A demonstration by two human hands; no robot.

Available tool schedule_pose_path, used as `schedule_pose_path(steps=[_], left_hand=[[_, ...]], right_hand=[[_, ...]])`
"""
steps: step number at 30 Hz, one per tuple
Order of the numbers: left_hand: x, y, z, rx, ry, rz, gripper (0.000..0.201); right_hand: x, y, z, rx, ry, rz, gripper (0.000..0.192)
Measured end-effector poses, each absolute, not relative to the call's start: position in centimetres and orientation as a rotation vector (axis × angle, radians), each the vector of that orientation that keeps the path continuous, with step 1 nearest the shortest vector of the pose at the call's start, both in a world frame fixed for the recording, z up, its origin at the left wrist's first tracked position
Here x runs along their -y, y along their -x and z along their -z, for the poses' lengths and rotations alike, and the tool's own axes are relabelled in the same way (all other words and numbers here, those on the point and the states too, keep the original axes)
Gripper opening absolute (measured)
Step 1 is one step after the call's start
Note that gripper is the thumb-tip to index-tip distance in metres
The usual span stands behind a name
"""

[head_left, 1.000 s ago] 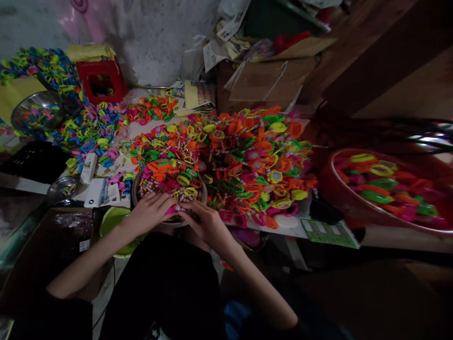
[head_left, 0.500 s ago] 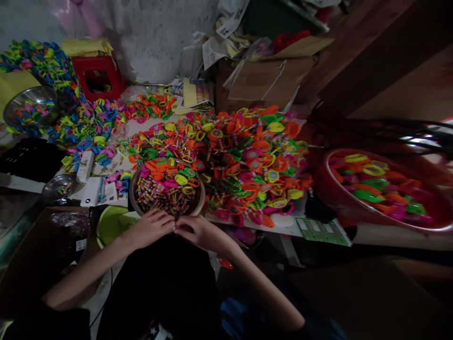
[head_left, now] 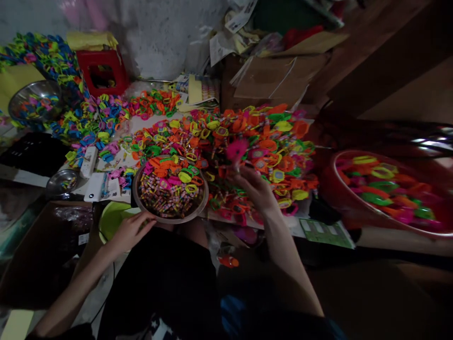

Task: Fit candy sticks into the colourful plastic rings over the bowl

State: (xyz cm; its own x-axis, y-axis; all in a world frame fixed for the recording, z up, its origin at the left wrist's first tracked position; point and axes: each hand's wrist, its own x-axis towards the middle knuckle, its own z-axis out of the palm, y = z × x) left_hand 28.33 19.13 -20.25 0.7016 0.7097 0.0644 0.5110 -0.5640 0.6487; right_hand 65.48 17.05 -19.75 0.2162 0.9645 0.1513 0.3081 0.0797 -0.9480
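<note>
My right hand (head_left: 253, 186) is raised over the big pile of toy watches (head_left: 279, 163), its fingers closed on a bright pink toy watch (head_left: 237, 150) that motion smears. At the near left rim of a round metal bowl (head_left: 204, 200), my left hand (head_left: 134, 229) has its fingers curled towards the thumb; anything pinched there is too small to make out. Many small wrapped candy rolls (head_left: 166, 196) fill the bowl. Orange, green, yellow and pink watches (head_left: 164, 166) lie on the candy at the back.
On the right stands a red basin (head_left: 336, 177) of more watches. A red stool (head_left: 101, 71), a steel bowl (head_left: 53, 89), a small steel dish (head_left: 60, 182) and a white power strip (head_left: 89, 161) are at left. Below, a green container (head_left: 111, 219) sits beside a cardboard box (head_left: 42, 255).
Both hands were together at the bowl's near edge. The right has moved right and up over the pile with a pink watch; the left has drawn back to the left. The view shifted slightly.
</note>
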Motion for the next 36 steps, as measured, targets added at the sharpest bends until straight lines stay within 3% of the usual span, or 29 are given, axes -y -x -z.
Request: schedule_pose_path(steps=[3,8,15,24,36], left_hand=[[-19.1,-27.4,22.2,-0.989,-2.239,-0.356,0.027],[-18.6,-27.5,25.6,-1.003,-2.296,-0.299,0.042],[-18.3,-29.1,28.6,-1.066,-2.575,-0.431,0.030],[-17.9,-29.3,29.0,-1.020,-2.555,-0.532,0.025],[-17.9,-29.2,29.3,-0.999,-2.539,-0.539,0.025]], right_hand=[[-17.9,-65.6,22.2,1.252,1.496,-0.612,0.059],[-18.5,-60.4,26.7,1.968,1.524,-0.635,0.031],[-21.6,-56.1,29.0,2.593,1.436,-0.389,0.035],[-22.5,-57.4,28.5,2.640,1.287,-0.104,0.029],[-24.9,-58.2,30.6,2.835,0.904,-0.051,0.033]])
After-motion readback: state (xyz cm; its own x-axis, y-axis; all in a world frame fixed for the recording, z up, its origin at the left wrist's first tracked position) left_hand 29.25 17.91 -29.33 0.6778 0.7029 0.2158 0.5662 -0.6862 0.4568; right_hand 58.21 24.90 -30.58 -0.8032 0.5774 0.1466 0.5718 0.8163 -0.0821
